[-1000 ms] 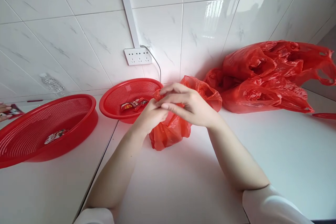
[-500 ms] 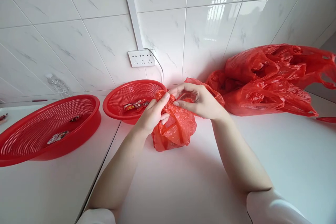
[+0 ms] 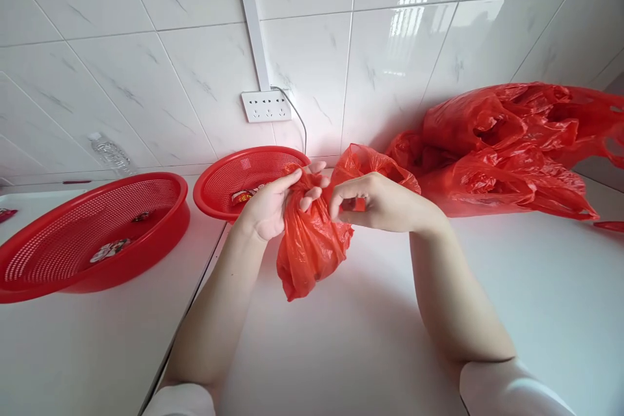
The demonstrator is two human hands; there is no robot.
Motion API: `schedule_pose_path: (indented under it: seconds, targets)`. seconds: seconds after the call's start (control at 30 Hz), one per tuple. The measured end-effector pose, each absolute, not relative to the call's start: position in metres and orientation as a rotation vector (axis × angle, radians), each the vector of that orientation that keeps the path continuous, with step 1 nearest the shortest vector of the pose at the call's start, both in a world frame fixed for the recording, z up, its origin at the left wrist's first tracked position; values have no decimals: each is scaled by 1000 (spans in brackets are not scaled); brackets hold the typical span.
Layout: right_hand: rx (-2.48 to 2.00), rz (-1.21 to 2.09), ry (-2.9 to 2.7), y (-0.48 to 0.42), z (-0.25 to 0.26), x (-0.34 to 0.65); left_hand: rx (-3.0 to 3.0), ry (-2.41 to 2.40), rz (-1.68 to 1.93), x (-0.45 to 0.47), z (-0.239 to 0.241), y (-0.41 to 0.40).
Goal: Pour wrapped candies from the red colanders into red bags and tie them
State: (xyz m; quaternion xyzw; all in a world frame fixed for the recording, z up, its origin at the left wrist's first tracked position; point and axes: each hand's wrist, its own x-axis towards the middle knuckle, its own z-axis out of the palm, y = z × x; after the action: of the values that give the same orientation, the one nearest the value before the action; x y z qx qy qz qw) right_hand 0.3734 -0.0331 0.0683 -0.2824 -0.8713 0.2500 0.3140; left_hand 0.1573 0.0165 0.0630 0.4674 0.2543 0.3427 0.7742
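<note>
My left hand [image 3: 268, 205] holds the gathered neck of a red plastic bag [image 3: 312, 247], its thumb on top and some fingers loosely spread around the twist. The bag hangs bulging and tilted over the white table; its contents are hidden. Close to the bag's right side is my right hand [image 3: 375, 201], its thumb and forefinger curled together into a ring. Whether anything is pinched at those fingertips cannot be made out. Just behind the right hand stands another red plastic bag [image 3: 370, 159] with a loose, open top.
A red perforated basket [image 3: 219, 175] with wrapped packets stands behind my left hand. Farther left is a larger red basket [image 3: 166, 198] holding a few packets. Filled red bags [image 3: 487, 136] are heaped at the right against the tiled wall. A clear bottle [image 3: 111, 153] and a power socket [image 3: 266, 107] are at the back.
My right hand has moved off the bag's neck, a little right and down, fingers curling. The left hand has shifted left, turning its palm up, and the bag now hangs more tilted and narrower.
</note>
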Motion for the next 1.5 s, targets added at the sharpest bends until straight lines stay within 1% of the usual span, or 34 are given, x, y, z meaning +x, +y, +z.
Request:
schedule_pose_path:
  seconds: [0.07, 0.17, 0.23, 0.33, 0.4, 0.5, 0.57, 0.63, 0.73, 0.8, 0.87, 1.03, 1.27, 1.37, 1.5]
  targets:
    - [-751, 735, -2187, -29, 65, 370, 1250, 607, 717, 156, 64, 9]
    - [-672, 793, -1804, -18, 56, 363, 1820, 719, 674, 155, 66, -5]
    - [-647, 862, -1669, -12, 51, 357, 2227, 781, 753, 154, 67, -11]
    - [-669, 1033, -1707, -8, 46, 351, 2630, 710, 983, 157, 65, -10]
    - [-682, 1017, -1769, -6, 44, 350, 2691, 594, 1086, 160, 62, -4]
    - [-702, 867, -1851, -3, 42, 352, 2624, 498, 1204, 164, 55, 6]
    - [-789, 744, -1870, -2, 41, 355, 2598, 538, 1281, 166, 52, 10]
    - [-906, 629, -1872, -2, 41, 360, 2605, 712, 1312, 166, 50, 10]
    - [-1003, 550, -1898, -6, 45, 373, 2642, 1234, 1156, 164, 52, 7]
    - [-1039, 589, -1947, -10, 50, 385, 2627, 1573, 922, 161, 56, 4]
    - [-1099, 679, -2012, -14, 56, 399, 2567, 1727, 698, 157, 61, 2]
    - [-1298, 918, -2028, -22, 62, 435, 2389, 1664, 384, 142, 72, 4]
    - [-1439, 1208, -2087, -24, 45, 485, 2135, 1680, -24, 122, 66, 31]
    - [-1610, 1119, -2103, -25, 44, 490, 2121, 1590, -125, 124, 61, 36]
    - [-1762, 788, -2061, -26, 47, 466, 2173, 1565, -26, 125, 64, 32]
